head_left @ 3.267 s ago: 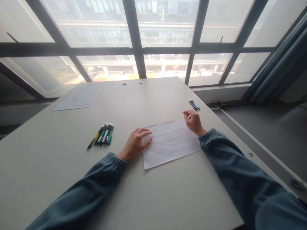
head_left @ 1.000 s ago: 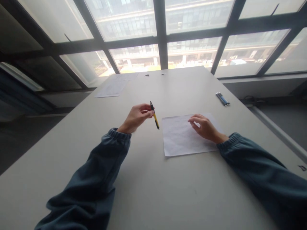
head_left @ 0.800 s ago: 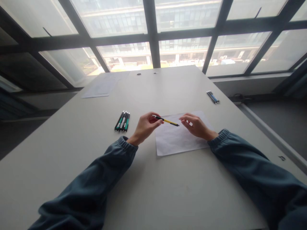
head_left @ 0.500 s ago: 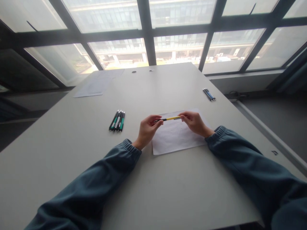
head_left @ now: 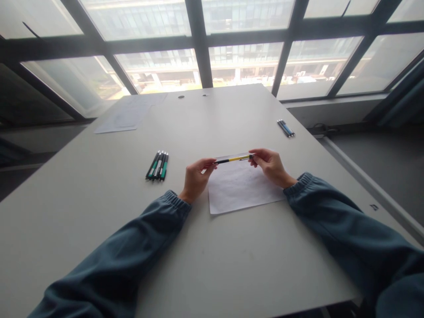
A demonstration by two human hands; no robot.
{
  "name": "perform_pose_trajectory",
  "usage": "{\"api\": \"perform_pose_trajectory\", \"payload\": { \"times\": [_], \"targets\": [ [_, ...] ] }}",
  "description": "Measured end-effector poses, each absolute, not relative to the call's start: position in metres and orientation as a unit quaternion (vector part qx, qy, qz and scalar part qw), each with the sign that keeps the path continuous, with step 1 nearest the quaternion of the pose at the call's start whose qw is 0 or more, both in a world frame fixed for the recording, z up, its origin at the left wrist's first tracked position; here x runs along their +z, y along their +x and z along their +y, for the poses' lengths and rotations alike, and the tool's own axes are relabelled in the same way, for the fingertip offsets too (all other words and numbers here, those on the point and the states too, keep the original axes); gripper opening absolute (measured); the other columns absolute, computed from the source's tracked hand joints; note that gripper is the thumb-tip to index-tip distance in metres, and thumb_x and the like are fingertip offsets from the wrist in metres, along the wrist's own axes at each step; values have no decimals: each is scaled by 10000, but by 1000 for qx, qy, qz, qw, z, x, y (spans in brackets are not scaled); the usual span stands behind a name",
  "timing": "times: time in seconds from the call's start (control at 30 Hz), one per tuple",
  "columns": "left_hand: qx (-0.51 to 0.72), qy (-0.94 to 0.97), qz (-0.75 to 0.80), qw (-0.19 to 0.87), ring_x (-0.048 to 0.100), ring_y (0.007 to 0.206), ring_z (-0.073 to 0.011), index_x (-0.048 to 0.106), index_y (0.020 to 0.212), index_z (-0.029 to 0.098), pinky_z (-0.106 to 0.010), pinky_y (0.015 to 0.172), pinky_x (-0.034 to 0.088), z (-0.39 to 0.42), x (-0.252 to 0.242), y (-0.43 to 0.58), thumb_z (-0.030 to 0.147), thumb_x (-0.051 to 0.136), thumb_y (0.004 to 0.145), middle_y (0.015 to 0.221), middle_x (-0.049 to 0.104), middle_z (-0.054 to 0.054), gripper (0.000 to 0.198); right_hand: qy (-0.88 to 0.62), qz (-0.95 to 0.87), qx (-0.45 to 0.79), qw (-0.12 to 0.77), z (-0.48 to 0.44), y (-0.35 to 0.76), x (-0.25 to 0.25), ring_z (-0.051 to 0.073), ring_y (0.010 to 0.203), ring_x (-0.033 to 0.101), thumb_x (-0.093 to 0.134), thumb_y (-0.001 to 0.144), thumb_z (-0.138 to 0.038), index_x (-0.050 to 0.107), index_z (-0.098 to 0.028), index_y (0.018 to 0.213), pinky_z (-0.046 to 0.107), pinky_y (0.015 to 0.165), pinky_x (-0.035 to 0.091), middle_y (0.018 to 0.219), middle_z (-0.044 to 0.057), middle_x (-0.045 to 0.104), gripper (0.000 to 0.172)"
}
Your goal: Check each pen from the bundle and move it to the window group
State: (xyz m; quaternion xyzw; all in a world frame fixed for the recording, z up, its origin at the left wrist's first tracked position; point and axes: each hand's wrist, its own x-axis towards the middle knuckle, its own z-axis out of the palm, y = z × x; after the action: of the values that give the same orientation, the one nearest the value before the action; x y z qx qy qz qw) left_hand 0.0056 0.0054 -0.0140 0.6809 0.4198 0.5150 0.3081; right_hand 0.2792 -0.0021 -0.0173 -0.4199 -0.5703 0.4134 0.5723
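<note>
A yellow and black pen [head_left: 234, 159] is held level between my two hands, above a sheet of white paper [head_left: 241, 187]. My left hand [head_left: 198, 176] pinches its black end between thumb and fingers. At the other end, which has the clip, my right hand [head_left: 269, 167] grips the pen with thumb and fingertips. The fingers cover both tips in part. To the left of my left hand lies a row of several pens [head_left: 157, 166], black with green or silvery parts.
Black and blue pens [head_left: 285, 128] lie near the right edge of the white table [head_left: 198, 260]. More paper [head_left: 122, 115] rests at the far left. A round dark disc [head_left: 181, 97] sits at the far edge, before the windows [head_left: 241, 64].
My hands have spread slightly apart along the pen, and more of its black end and its clip end now shows. The view has shifted slightly.
</note>
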Motion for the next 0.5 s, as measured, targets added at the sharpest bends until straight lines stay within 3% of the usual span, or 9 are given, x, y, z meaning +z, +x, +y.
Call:
{"api": "perform_pose_trajectory", "payload": {
  "times": [0.17, 0.5],
  "targets": [
    [504, 688, 439, 283, 735, 861, -195, 780, 966, 189, -333, 845, 601, 7, -11, 3, 416, 744, 859, 926, 781, -69, 253, -431, -571, 380, 587, 2, 280, -22, 164, 653, 676, 805, 779, -472, 709, -175, 906, 300, 581, 548, 752, 40, 737, 336],
    [495, 696, 464, 238, 708, 836, -181, 789, 971, 205, -299, 767, 560, 11, -8, 3, 380, 715, 873, 941, 784, -60, 214, -437, -569, 331, 612, 4, 281, -22, 150, 658, 662, 812, 770, -354, 745, -172, 938, 299, 624, 561, 739, 21, 723, 256]
  ]
}}
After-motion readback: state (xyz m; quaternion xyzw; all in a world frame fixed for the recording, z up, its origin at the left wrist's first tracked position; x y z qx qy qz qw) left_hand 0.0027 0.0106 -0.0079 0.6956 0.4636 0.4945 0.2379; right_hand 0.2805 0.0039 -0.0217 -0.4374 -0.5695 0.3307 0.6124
